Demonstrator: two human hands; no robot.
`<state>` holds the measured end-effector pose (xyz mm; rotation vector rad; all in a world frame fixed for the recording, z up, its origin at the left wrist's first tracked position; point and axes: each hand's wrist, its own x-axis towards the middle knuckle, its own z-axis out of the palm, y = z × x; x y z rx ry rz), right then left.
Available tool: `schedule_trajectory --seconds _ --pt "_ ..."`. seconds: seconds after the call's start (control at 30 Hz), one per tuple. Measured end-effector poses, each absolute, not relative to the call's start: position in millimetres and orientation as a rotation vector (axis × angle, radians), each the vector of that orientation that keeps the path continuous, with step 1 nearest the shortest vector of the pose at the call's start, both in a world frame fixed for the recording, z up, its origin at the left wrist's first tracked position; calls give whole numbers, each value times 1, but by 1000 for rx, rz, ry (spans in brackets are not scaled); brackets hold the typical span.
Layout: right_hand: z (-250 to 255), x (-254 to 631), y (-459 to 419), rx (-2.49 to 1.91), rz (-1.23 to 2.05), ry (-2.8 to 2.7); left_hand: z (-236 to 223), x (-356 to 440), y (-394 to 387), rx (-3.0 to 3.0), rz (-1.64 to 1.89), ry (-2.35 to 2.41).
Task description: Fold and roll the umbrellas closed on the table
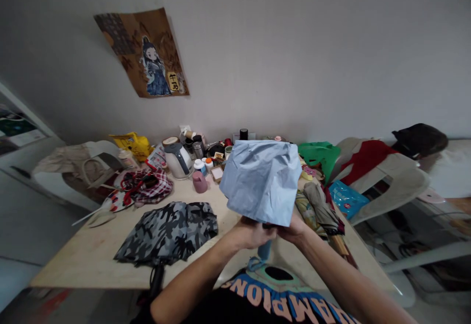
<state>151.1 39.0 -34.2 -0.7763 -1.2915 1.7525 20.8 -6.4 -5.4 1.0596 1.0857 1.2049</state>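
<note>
A light blue folding umbrella (262, 181) is held up in front of my chest, its canopy loosely bunched and its blue handle pointing down toward me. My left hand (253, 234) is closed around it at the canopy's lower edge. Beside it, my right hand (293, 228) grips the same edge from the right, with its fingers partly hidden by the fabric. To the left on the table (88, 260) lies a grey camouflage umbrella (171, 230), loosely folded, with its black handle past the front edge.
A kettle (177, 158), a pink cup (199, 182) and small bottles stand along the back. More folded umbrellas (318, 206) lie at the right. A plaid cloth bundle (154, 185) sits at the left. Chairs (393, 181) flank the table.
</note>
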Motion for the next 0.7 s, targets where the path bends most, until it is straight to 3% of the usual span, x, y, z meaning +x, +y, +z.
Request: schedule_trajectory --seconds 0.17,0.4,0.57,0.7 --pt "-35 146 31 -860 1843 -1058 -16 12 -9 1221 1131 1070" --pt "-41 139 37 -916 1355 -1319 -23 6 -8 1490 956 1207" --pt "-36 151 47 -894 1602 -1128 -18 -23 -10 1514 729 1058" --pt "-36 158 48 -915 1642 -1155 -8 -50 -16 1300 883 1078"
